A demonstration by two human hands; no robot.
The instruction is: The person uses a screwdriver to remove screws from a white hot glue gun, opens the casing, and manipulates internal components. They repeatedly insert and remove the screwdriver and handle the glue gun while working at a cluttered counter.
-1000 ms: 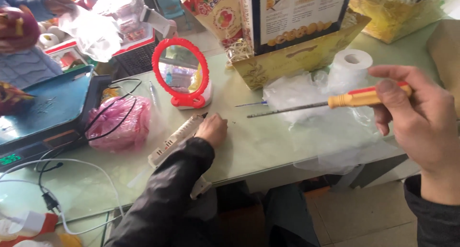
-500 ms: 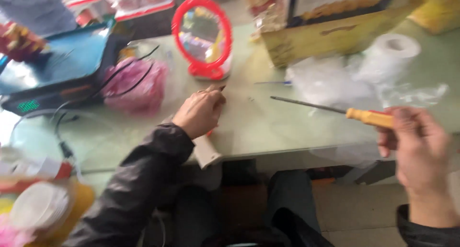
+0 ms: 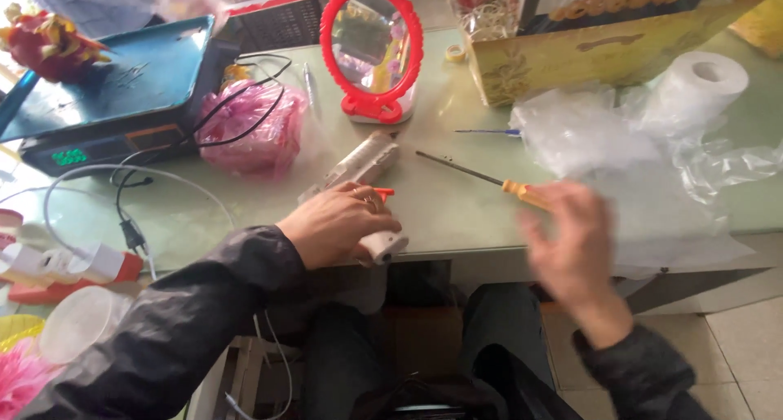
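My left hand grips a grey and white gun-shaped tool with an orange trigger, lying on the pale green table near its front edge. My right hand, blurred by motion, holds the yellow handle of a long screwdriver. The screwdriver's metal shaft points up and left, its tip a little right of the tool's nozzle end.
A red-framed mirror stands behind the tool. A pink plastic bag and black cables lie beside a blue scale. Clear plastic sheets, a paper roll and a yellow box are at the right.
My right hand has carried the screwdriver left and lower, toward the tool. My left hand stays on the tool. The view has tilted and shifted.
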